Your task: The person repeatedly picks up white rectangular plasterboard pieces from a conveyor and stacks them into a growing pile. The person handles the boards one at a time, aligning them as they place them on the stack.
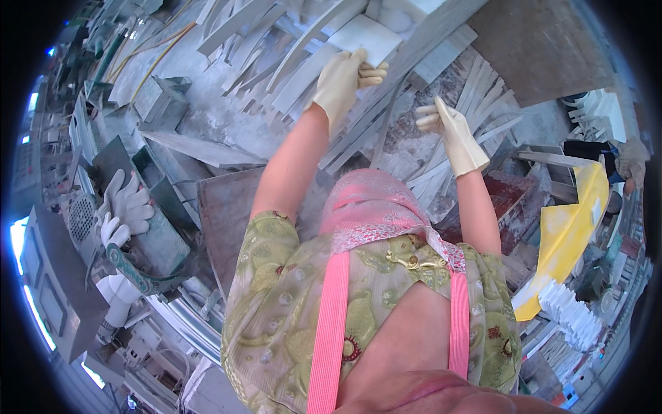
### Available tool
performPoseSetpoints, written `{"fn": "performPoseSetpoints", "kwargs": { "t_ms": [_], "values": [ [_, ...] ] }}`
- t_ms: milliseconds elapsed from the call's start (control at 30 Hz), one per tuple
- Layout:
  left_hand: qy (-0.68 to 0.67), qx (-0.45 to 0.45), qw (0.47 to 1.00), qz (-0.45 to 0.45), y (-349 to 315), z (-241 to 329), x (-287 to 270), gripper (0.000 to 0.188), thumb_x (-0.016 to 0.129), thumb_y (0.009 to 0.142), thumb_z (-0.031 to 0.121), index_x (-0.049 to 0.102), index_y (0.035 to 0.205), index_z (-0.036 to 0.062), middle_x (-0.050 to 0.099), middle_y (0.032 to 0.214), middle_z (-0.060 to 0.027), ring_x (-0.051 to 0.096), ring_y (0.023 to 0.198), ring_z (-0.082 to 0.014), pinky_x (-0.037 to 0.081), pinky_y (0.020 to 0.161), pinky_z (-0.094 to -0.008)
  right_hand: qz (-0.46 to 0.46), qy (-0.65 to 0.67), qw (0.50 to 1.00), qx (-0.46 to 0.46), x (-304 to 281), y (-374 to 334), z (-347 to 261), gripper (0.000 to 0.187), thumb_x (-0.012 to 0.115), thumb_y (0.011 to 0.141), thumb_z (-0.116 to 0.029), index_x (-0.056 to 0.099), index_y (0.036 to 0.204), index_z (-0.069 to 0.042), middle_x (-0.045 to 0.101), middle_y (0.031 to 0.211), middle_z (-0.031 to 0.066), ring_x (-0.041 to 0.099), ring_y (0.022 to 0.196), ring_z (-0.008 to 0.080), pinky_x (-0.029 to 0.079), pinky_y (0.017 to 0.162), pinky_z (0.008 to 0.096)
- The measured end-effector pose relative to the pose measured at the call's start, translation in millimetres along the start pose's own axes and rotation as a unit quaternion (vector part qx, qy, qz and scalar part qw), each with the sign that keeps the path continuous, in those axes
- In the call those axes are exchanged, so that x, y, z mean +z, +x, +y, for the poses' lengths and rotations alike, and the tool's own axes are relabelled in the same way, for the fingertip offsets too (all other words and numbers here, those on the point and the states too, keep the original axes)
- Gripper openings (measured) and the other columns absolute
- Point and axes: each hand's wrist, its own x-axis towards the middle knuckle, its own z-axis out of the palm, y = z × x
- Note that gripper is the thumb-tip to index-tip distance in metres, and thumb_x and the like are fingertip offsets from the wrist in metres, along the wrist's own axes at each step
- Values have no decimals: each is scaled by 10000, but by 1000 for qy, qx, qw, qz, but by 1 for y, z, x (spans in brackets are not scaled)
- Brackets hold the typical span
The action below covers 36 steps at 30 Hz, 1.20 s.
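My left hand (345,84), in a cream glove, is at the near corner of a square white stone tile (367,40). Its thumb lies against the tile's edge and the fingers curl below it, so the hand grips the tile. To the right, my right hand (449,132) wears the same kind of glove. Its fingers are apart and nothing is in them. Below it lie long thin pale stone strips (431,181). Beside the tile, several pale slabs (303,52) lean on edge in a row.
A brown flat board (541,48) lies at the far right. A yellow sheet (562,238) hangs on the right, near a stack of white strips (569,314). On the left, grey work gloves (127,203) rest on a green metal machine (155,238). A yellow hose (155,65) runs behind.
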Motion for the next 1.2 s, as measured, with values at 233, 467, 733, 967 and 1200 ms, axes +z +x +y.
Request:
{"fn": "performPoseSetpoints", "kwargs": {
  "t_ms": [233,467,733,967,1200],
  "values": [
    [221,-82,971,-45,-4,34,-11,378,430,1033,236,641,1024,-78,718,798,-137,617,596,-121,486,549,-229,0,43,997,64,-18,-12,49,544,517,1065,-466,753,1047,23,767,824,97,721,770,168,557,788,290],
    [338,-79,935,-77,-13,39,-13,439,507,1020,362,653,877,-27,620,658,-64,562,588,-91,428,541,-228,-18,34,996,86,-21,-18,66,548,534,1054,-477,751,1053,26,771,846,100,728,782,170,562,797,289],
    [377,197,892,155,-7,-4,-31,391,575,966,379,712,936,14,756,907,-135,698,749,-258,524,694,-406,-5,14,1000,24,0,-28,44,502,527,1059,-455,735,1135,-4,775,920,109,732,884,182,554,884,326],
    [637,346,661,195,15,0,-69,376,669,926,407,708,1015,44,736,1051,-164,677,1032,-365,510,908,-460,5,-16,997,-77,31,10,-4,538,508,1073,-417,559,1393,13,667,1297,181,659,1173,246,541,1008,377],
    [537,228,793,178,13,7,-49,516,649,916,458,707,1167,10,692,1219,-212,637,1158,-388,490,994,-448,62,-185,953,-233,62,49,-46,547,534,1062,-406,558,1335,68,618,1277,171,615,1174,239,530,982,338]
  ]
}}
